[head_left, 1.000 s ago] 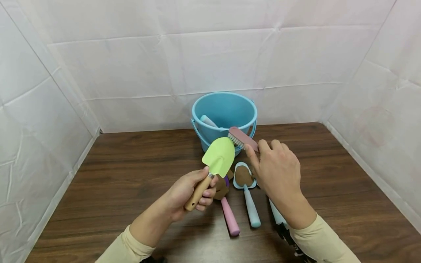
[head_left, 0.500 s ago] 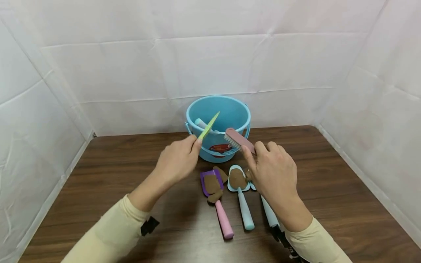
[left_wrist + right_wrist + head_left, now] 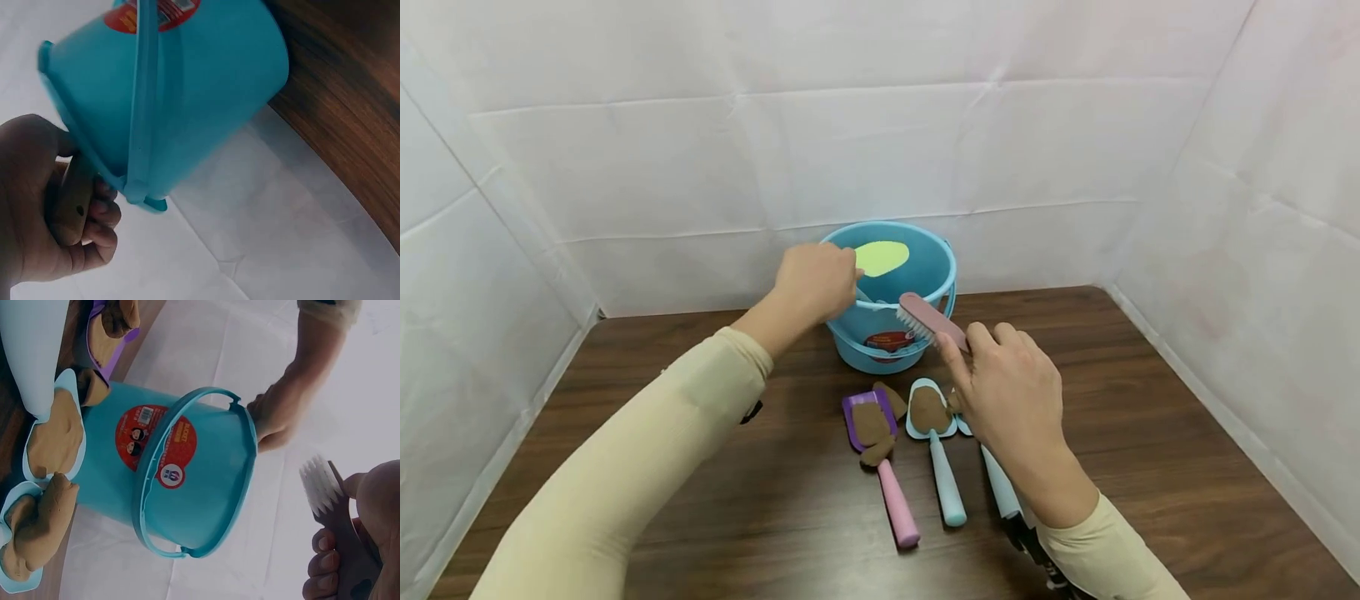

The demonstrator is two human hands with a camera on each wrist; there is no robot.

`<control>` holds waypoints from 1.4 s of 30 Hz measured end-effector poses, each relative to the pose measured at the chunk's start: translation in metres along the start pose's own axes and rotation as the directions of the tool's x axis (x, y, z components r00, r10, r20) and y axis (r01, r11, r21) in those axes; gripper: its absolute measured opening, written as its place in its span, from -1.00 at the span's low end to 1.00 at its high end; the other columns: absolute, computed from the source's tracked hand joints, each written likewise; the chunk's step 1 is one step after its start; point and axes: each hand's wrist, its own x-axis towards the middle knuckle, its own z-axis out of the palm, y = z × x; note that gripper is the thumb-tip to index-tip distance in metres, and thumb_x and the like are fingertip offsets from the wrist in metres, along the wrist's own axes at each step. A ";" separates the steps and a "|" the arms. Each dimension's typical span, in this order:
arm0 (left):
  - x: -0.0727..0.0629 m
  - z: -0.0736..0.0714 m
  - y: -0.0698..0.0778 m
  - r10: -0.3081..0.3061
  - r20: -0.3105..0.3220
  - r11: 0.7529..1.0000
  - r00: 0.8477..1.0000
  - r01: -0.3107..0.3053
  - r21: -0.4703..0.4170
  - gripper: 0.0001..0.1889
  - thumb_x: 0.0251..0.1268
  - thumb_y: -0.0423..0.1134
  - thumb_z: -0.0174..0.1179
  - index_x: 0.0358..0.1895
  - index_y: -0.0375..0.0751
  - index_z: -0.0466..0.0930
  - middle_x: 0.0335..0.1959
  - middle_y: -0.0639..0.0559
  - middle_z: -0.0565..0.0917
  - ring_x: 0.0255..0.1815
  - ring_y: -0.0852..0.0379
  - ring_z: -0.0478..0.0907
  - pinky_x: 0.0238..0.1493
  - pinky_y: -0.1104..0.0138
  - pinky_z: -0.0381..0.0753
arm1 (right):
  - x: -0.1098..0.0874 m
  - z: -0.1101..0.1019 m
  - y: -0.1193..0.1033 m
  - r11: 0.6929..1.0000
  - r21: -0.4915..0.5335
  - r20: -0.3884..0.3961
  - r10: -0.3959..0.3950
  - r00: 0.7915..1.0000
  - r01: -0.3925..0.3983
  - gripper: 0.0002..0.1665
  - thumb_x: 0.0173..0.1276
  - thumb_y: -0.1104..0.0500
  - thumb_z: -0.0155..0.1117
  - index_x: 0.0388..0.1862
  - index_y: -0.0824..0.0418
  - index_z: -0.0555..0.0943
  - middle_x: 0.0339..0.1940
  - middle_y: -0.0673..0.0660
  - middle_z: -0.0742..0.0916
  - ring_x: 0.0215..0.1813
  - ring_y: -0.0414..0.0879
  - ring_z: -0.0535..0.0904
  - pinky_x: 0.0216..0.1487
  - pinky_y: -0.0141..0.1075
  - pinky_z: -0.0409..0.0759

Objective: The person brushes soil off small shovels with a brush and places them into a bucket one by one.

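Note:
My left hand grips the wooden handle of a small hand trowel at the left rim of a blue bucket. The trowel's lime-green blade shows over the bucket's mouth. In front of the bucket's right side, my right hand holds a pink brush by its handle, its white bristles facing left in the head view. Part of a light blue tool shows inside the bucket, mostly hidden by the left hand.
On the wooden table lie a purple shovel with a pink handle and a light blue shovel, both bearing brown clay-like material. Another light blue shovel is partly hidden under the right hand. White sheeting encloses the back and sides.
My left hand has carried the trowel forward and left from in front of the brush to the bucket, turning the blade over its mouth. The right hand stays nearly still with the brush.

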 end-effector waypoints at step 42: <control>0.036 -0.008 0.019 0.133 0.063 0.978 0.989 -0.142 0.151 -0.54 0.59 0.08 -0.03 0.25 -0.19 0.50 0.18 -0.20 0.57 0.21 -0.18 0.48 0.18 -0.19 0.51 | 0.005 -0.006 0.001 0.989 -0.001 -0.031 -0.146 0.989 0.146 -0.40 0.55 -0.23 0.06 -0.45 0.24 0.58 -0.60 0.11 0.44 -0.55 0.00 0.33 -0.55 -0.18 0.34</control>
